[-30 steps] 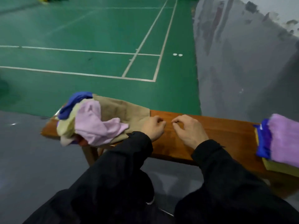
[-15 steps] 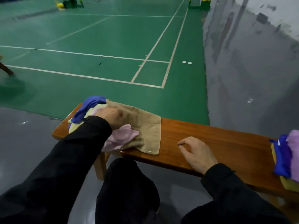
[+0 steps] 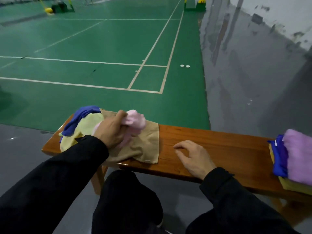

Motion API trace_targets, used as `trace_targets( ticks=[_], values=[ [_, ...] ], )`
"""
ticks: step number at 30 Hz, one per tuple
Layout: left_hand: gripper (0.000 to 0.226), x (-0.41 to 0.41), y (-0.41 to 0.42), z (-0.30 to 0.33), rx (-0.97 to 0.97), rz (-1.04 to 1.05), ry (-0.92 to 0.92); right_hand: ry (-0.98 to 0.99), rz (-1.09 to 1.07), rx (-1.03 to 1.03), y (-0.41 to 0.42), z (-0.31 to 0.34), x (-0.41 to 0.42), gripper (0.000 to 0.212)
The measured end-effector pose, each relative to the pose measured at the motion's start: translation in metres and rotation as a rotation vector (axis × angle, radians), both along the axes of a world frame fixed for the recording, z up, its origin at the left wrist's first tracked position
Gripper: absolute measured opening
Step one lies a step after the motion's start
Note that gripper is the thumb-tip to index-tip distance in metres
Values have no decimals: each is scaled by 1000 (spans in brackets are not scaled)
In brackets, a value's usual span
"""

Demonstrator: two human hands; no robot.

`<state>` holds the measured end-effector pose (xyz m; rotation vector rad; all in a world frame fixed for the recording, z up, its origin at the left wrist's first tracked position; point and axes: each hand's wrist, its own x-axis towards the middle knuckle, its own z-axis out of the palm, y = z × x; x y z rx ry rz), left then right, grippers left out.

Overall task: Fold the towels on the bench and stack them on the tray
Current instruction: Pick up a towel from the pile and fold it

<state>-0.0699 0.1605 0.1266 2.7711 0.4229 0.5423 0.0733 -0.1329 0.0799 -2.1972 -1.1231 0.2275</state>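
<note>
Lying in a loose heap at the left end of the wooden table (image 3: 211,141) are the unfolded towels: a blue towel (image 3: 79,119) at the far left, a yellow towel (image 3: 84,127) beside it, and a tan towel (image 3: 145,144) spread flat underneath, its edge hanging over the near side. On top of the heap, the person's left hand (image 3: 111,130) has its grip closed around a bunched pink towel (image 3: 135,122), fingers and thumb curled into the cloth. Further right, the right hand (image 3: 194,157) rests on the bare wood, well apart from the heap, its grip loose and holding nothing, fingers lightly bent. At the far right end sits the stack: a folded purple towel (image 3: 298,154) on top of a folded blue one (image 3: 279,157), both on a yellowish tray (image 3: 293,186).
</note>
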Motion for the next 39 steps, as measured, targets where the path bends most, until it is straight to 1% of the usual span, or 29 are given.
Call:
trace_targets(
  ticks=[1, 2, 3, 5, 6, 7, 8, 9, 10, 12, 13, 14, 16, 19, 20, 21, 22, 23, 25, 26, 28, 30, 31, 32, 34, 37, 38, 39],
  values=[
    [27, 4, -15, 10, -226, -65, -146, 72, 0, 101, 1, 7, 0, 29],
    [25, 10, -34, 21, -364, -133, -247, 175, 14, 219, 3, 17, -1, 43],
    [23, 15, -52, 32, -447, -204, -299, 288, 43, 336, 4, 28, -2, 59],
    [22, 29, -81, 43, -555, -318, -291, 439, 96, 510, 4, 50, 1, 88],
    [25, 37, -91, 46, -590, -358, -244, 475, 101, 557, 3, 60, 4, 96],
    [29, 45, -99, 47, -599, -392, -184, 499, 93, 580, 1, 69, 10, 98],
    [32, 54, -106, 47, -579, -426, -127, 522, 78, 588, -3, 77, 16, 94],
    [36, 61, -112, 46, -542, -461, -91, 539, 54, 588, -8, 83, 22, 83],
    [39, 67, -119, 44, -503, -493, -76, 537, 16, 589, -14, 87, 28, 66],
    [47, 76, -129, 40, -442, -516, -82, 418, -130, 565, -29, 91, 42, 27],
    [50, 80, -133, 39, -432, -507, -88, 363, -190, 549, -38, 92, 47, 20],
    [51, 83, -136, 38, -429, -496, -88, 341, -218, 544, -47, 92, 50, 19],
    [49, 88, -142, 38, -391, -503, -61, 351, -158, 502, -63, 99, 51, 21],
    [42, 96, -156, 40, -320, -539, -33, 356, -19, 257, -69, 100, 41, 57],
    [40, 98, -162, 41, -322, -532, -46, 373, -6, 208, -67, 98, 37, 64],
    [37, 100, -168, 43, -324, -520, -66, 390, -14, 199, -64, 95, 33, 63],
    [34, 102, -172, 45, -312, -507, -88, 382, -46, 215, -63, 92, 32, 55],
    [32, 103, -175, 47, -283, -487, -110, 343, -94, 235, -62, 90, 32, 43],
    [37, 105, -173, 51, -203, -433, -126, 211, -183, 255, -65, 93, 36, 16],
    [42, 105, -170, 53, -171, -407, -111, 147, -208, 259, -68, 95, 38, 10],
    [49, 104, -163, 57, -158, -384, -7, 86, -215, 255, -72, 101, 41, 14],
    [49, 105, -157, 59, -260, -400, 172, 79, -196, 256, -74, 103, 43, 19],
    [49, 105, -155, 59, -353, -416, 236, 80, -192, 257, -74, 102, 45, 22],
    [51, 105, -154, 58, -455, -435, 263, 75, -201, 249, -74, 101, 45, 24],
    [51, 104, -153, 54, -664, -477, 248, 31, -239, 238, -76, 97, 46, 28],
    [37, 102, -150, 47, -996, -505, 255, 8, -302, 296, -78, 99, 47, 25],
    [32, 101, -149, 46, -1044, -506, 270, 31, -303, 301, -79, 100, 48, 24],
    [28, 101, -147, 46, -1016, -505, 275, 74, -295, 304, -80, 101, 50, 24]
  ],
)
